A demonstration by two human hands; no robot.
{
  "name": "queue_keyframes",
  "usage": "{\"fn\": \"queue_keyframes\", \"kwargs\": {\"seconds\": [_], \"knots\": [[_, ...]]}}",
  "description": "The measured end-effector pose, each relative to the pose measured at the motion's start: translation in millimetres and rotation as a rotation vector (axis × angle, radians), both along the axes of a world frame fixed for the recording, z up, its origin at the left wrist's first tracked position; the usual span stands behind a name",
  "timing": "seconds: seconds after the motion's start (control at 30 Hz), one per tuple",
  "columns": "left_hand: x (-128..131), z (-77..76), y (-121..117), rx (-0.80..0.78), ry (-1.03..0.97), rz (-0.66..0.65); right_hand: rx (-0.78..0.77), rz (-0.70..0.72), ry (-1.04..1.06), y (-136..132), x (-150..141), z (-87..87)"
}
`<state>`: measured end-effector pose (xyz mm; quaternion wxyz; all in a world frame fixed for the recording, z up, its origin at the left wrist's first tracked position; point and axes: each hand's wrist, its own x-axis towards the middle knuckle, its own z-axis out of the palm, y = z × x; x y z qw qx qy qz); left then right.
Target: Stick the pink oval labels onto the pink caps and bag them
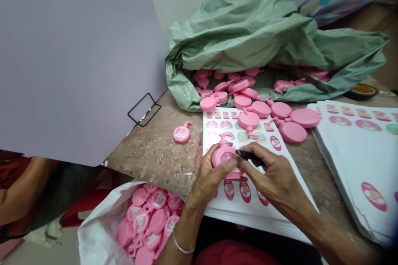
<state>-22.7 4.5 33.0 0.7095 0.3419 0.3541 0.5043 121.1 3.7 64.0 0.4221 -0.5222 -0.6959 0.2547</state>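
My left hand (209, 178) grips a pink bottle-shaped plastic piece (222, 154) above a sticker sheet (248, 203). My right hand (270, 176) pinches a thin black tool (248, 156) whose tip touches the face of that piece. Oval pink stickers (245, 191) lie on the sheet just under both hands. One finished pink piece with a sticker (182, 133) lies alone on the table to the left.
A green plastic bag (248, 37) at the back spills several plain pink pieces (280, 112). A white bag (102, 232) at the lower left holds several stickered pieces. More sticker sheets (357, 161) are stacked at the right. Another person's arm (21, 190) is at the far left.
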Motion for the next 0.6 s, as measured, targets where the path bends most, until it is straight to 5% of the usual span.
{"fn": "queue_keyframes", "kwargs": {"seconds": [0.2, 0.37, 0.6], "knots": [[-11.2, 5.5, -1.3, -0.087, -0.035, -0.151, 0.159, 0.122, -0.083, -0.2, 4.7, -1.1], [-8.8, 10.7, 1.4, -0.168, -0.106, -0.176, 0.332, 0.029, -0.221, 0.6, 7.8, -5.6], [-4.4, 10.9, 7.0, -0.178, -0.167, -0.228, 0.133, -0.022, -0.013, 2.9, 12.0, -6.5]]}}
